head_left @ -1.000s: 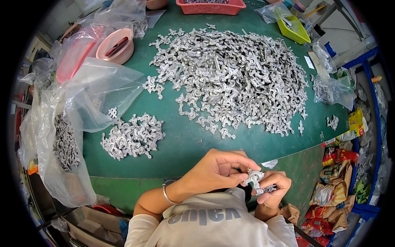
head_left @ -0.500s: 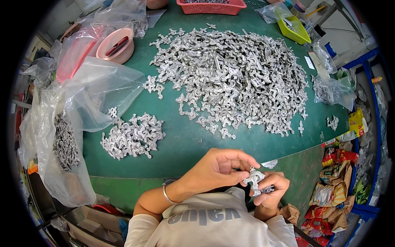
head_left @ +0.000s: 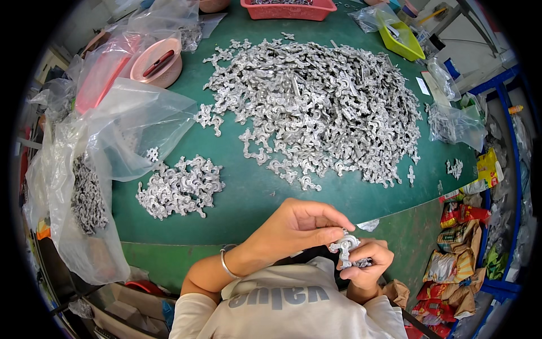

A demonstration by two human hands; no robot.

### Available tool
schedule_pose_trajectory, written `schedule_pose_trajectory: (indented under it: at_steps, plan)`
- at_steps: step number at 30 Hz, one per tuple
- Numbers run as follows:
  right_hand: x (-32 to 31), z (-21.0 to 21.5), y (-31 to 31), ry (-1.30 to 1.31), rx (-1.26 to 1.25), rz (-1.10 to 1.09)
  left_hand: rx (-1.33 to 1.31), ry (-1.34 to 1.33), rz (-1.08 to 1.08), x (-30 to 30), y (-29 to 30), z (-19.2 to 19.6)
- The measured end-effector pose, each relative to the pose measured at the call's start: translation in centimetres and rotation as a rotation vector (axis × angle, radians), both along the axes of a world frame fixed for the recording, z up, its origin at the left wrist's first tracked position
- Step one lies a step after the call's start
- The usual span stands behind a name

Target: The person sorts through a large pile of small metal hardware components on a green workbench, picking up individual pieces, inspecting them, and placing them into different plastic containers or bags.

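Note:
Near the table's front edge, my left hand (head_left: 307, 225) pinches the upper end of a small silver cast-metal piece (head_left: 345, 246) with a rounded body and knobbed arms. My right hand (head_left: 370, 264) is curled round more of these pieces (head_left: 362, 262), which show in part between its fingers. The two hands are close together, with the pinched piece between them. Beyond them lies a large heap of the same silver pieces (head_left: 322, 107). A smaller heap (head_left: 183, 186) sits on the left of the green table (head_left: 243, 212).
Clear plastic bags (head_left: 135, 121), one holding metal pieces, drape over the left side. A pink bowl (head_left: 172, 73) holds a red-handled tool. At the back stand a red tray (head_left: 288, 12) and a yellow-green basket (head_left: 403, 42). Several pieces (head_left: 454, 168) lie at the right edge, near a blue rack (head_left: 499, 288).
The pinched piece has shifted slightly left and turned a little between my hands. My left fingers now cover more of its top end. The heaps look the same.

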State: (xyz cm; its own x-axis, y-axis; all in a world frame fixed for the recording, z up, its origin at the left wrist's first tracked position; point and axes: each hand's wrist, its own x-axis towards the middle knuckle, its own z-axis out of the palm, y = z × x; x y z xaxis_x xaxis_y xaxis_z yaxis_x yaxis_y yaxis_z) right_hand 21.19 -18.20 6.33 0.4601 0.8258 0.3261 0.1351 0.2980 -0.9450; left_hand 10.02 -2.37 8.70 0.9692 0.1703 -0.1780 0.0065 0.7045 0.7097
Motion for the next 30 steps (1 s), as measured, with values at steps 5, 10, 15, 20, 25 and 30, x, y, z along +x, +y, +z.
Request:
schedule_pose_trajectory:
  at_steps: [5, 10, 15, 20, 25, 30]
  plan:
    - [0.1, -0.1, -0.1, -0.028, 0.03, 0.007, 0.014, -0.012, -0.022, 0.2, 0.0, 0.1]
    - [0.1, -0.3, -0.1, -0.01, 0.055, 0.003, 0.026, 0.006, -0.04, 0.2, 0.1, 0.5]
    - [0.1, -0.1, -0.1, -0.007, 0.043, 0.028, -0.015, 0.007, -0.058, 0.3, 0.1, 0.4]
    - [0.0, 0.3, 0.0, 0.049, 0.042, 0.052, -0.099, -0.016, -0.078, 0.3, -0.1, -0.1]
    - [-0.1, 0.4, -0.1, 0.074, 0.025, 0.07, -0.124, -0.026, -0.085, 0.3, -0.1, -0.3]
    - [-0.1, 0.4, -0.1, 0.097, 0.017, 0.077, -0.157, -0.041, -0.098, 0.4, -0.1, -0.5]
